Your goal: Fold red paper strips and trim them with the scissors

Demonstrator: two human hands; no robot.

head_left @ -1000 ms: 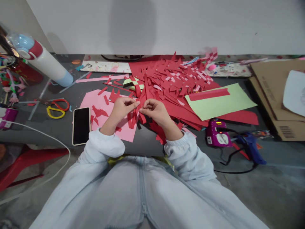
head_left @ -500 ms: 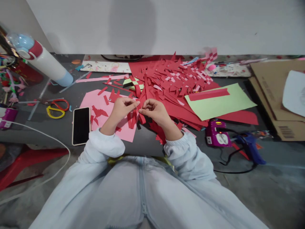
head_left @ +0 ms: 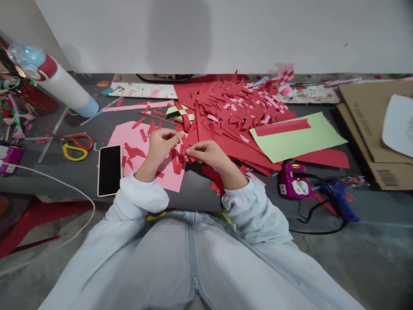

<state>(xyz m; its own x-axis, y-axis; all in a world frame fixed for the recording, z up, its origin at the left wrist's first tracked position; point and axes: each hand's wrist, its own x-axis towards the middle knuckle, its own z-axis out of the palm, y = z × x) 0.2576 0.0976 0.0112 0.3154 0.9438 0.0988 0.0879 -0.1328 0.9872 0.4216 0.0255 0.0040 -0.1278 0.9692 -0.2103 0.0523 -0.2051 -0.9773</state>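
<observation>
My left hand [head_left: 161, 145] pinches thumb to fingers above the pink paper sheet [head_left: 134, 133]. Just below and to its right, my right hand [head_left: 211, 156] is also closed in a pinch. Between the fingertips runs a narrow red paper strip [head_left: 181, 150], its ends partly hidden by the fingers. Cut red pieces lie scattered on the pink sheet. Behind my hands spreads a large heap of red paper pieces [head_left: 216, 103], some woven with pink into checks. A small green-and-red woven piece [head_left: 180, 113] lies beyond my left hand.
At left are a phone [head_left: 110, 171], scissors [head_left: 76, 147] and a leaning white bottle [head_left: 66, 86]. At right lie a green paper sheet [head_left: 300, 137], a purple box [head_left: 295, 181], a blue glue gun [head_left: 342, 202] with its cable, and cardboard [head_left: 371, 125].
My hands have drawn slightly apart: the left moved a little left and up, the right a little down. The folded red strip loop below my fingers no longer shows.
</observation>
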